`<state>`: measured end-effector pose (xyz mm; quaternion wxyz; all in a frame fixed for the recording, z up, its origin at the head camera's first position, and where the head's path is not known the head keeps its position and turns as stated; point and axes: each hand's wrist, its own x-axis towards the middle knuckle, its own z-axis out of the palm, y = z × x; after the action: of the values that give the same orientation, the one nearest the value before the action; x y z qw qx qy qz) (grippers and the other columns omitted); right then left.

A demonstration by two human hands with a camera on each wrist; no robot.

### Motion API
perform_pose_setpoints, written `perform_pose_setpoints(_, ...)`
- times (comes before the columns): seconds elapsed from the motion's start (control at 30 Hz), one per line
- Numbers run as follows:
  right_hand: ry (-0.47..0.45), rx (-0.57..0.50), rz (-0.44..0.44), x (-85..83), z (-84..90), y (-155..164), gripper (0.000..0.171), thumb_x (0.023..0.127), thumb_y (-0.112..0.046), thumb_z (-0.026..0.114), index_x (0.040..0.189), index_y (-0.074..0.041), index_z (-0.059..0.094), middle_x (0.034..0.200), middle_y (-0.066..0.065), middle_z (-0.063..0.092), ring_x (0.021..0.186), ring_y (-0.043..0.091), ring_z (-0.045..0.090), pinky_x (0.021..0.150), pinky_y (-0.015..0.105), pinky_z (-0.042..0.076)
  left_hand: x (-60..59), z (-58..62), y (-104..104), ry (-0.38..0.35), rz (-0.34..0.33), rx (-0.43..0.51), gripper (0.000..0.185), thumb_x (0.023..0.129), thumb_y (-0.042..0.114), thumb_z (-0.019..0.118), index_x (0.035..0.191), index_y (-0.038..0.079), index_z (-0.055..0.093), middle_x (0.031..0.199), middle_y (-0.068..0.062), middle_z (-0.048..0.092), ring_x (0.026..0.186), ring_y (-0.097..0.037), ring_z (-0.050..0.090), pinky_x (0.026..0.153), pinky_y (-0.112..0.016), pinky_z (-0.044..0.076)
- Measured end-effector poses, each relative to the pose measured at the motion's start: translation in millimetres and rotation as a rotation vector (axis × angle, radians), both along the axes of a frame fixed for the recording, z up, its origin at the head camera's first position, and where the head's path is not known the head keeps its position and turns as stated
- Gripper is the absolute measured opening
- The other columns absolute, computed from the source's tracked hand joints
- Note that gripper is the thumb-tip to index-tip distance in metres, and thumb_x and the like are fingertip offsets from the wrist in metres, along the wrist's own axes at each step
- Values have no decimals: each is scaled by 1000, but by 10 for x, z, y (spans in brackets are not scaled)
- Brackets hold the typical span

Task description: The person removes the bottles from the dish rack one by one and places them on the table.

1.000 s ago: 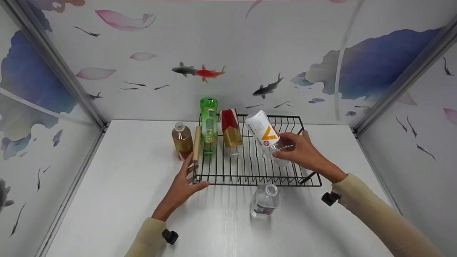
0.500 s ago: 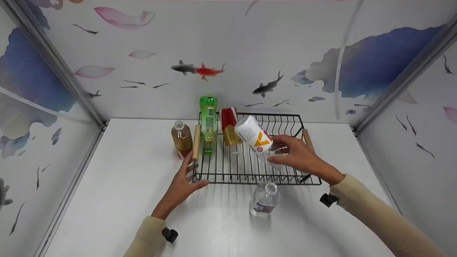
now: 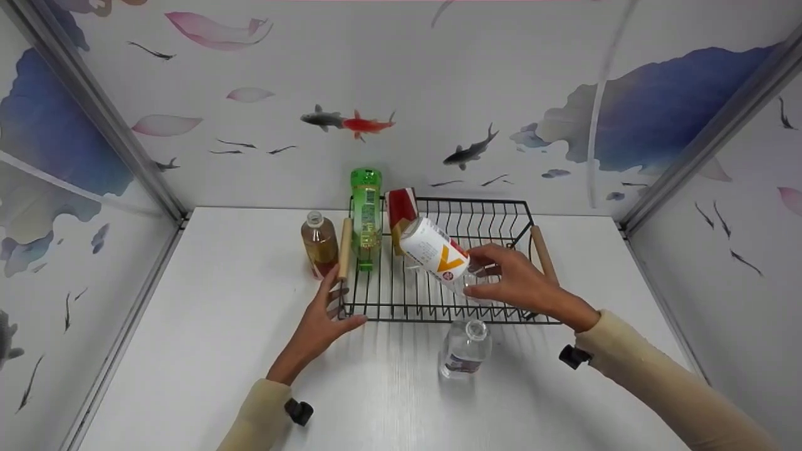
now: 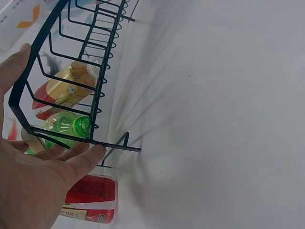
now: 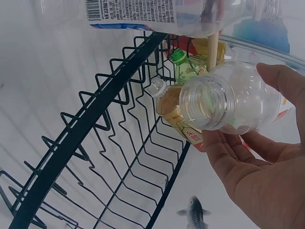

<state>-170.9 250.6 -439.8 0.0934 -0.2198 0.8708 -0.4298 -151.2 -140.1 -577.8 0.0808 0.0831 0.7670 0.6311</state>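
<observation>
Our right hand (image 3: 517, 287) holds the white-labelled bottle (image 3: 435, 255) tilted over the rack (image 3: 438, 300), while our left hand (image 3: 319, 322), fingers straight, steadies its eight o'clock corner.

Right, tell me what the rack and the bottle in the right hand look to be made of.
Rack: thin black wire, likely coated metal, with a dull dark sheen; its side handles look like pale bare wood.
Bottle held by the right hand: clear, glossy plastic by the look; the wrist view shows a see-through neck and threaded mouth. A white printed label wraps its body.
</observation>
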Motion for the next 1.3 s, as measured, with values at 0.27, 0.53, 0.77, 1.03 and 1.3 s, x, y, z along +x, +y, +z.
perform_pose_setpoints(0.27,18,28,27,55,-26,-33,62,88,-15,92,144,-2,66,133,10,71,123,31,70,107,49,60,11,1,3,4,-1,-1,118,91,36,94,178,31,15,181,-15,21,161,-43,36,125,-64,40)
perform_pose_setpoints(0.53,-9,38,34,84,-40,-53,64,89,-20,91,146,-2,65,134,11,70,122,33,71,103,53,62,20,28,4,6,14,-9,118,90,38,94,178,29,16,181,-14,21,161,-43,35,125,-64,39)
perform_pose_setpoints(0.77,4,42,69,104,-39,-70,64,90,-20,91,145,-3,65,133,10,70,121,31,71,104,50,62,84,110,20,89,45,-48,104,93,27,93,174,19,29,178,-13,29,164,-39,31,127,-62,38)
perform_pose_setpoints(1.03,27,61,97,148,-44,-107,64,90,-23,92,145,-2,66,133,10,70,122,32,71,105,51,61,212,307,35,226,85,-216,97,94,28,92,171,13,36,178,-13,30,166,-38,26,131,-67,27)
perform_pose_setpoints(1.3,35,67,132,164,-22,-158,61,90,-20,91,144,-4,66,134,11,70,123,30,70,105,51,61,277,549,81,364,52,-224,90,94,20,92,167,8,42,174,-14,39,160,-39,37,126,-69,35)
